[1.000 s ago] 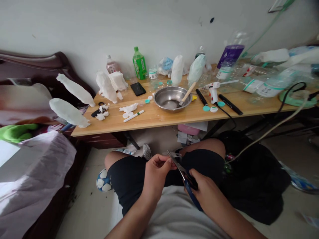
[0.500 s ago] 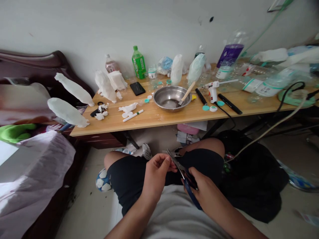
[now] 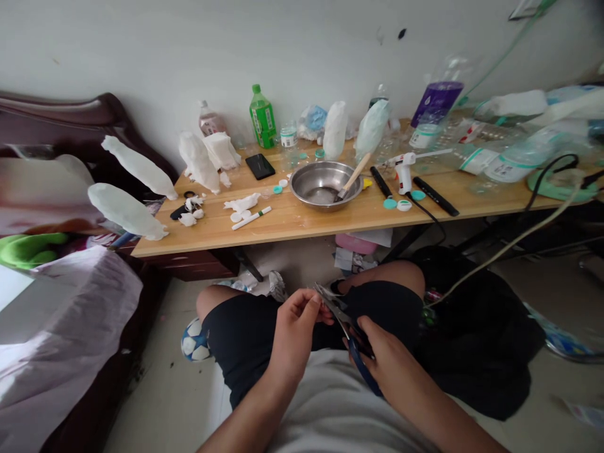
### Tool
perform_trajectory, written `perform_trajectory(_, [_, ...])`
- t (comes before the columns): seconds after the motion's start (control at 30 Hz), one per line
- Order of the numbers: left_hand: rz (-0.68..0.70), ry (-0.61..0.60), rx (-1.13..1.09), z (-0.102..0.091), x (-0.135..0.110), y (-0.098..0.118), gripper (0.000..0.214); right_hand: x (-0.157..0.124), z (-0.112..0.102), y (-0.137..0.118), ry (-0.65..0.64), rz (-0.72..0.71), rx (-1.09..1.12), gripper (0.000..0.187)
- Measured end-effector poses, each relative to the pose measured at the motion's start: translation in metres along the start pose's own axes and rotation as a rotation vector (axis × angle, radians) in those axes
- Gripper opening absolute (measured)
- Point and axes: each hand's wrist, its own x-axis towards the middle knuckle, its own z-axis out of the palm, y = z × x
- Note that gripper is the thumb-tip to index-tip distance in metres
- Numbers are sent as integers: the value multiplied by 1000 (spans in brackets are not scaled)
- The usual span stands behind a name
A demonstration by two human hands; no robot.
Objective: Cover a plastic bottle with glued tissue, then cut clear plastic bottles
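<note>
Above my lap, my right hand (image 3: 384, 352) grips a pair of scissors (image 3: 361, 365) by dark blue handles, with the blades angled up and left. My left hand (image 3: 298, 324) is pinched closed beside the blade tips; whatever is between its fingertips is too small to make out. On the wooden table (image 3: 212, 236) ahead stands a steel bowl (image 3: 306, 182) with a wooden-handled brush (image 3: 355, 178) leaning in it. A white marker (image 3: 251, 218) and a crumpled white piece (image 3: 243, 202) lie left of the bowl.
White-wrapped bottle shapes (image 3: 127, 211) stand at the table's left end. A glue gun (image 3: 404, 173), black markers (image 3: 435, 195) and bottle caps lie right of the bowl. Several clear plastic bottles (image 3: 509, 165) crowd the right side. A ball (image 3: 195, 340) rests on the floor by my knee.
The scissor blades look slightly further apart near my left fingertips. Both hands stay in nearly the same place, and the things on the table have not moved.
</note>
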Motion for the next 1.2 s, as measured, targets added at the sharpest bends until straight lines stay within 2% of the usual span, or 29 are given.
perform_trajectory(0.33, [4,-42,94,-2,-1,6,20,-1,-3,2,-35,-12,5,13])
perform_trajectory(0.6, [38,-155,227,-11,3,13,24,-1,-9,0,-58,5,10,7])
perform_trajectory(0.97, [-6,-298,365,-20,6,19,30,-2,-17,-1,-96,-3,-20,8])
perform_trajectory(1.2, [-20,-418,534,-25,11,37,29,-5,-23,7,-121,-55,-25,6])
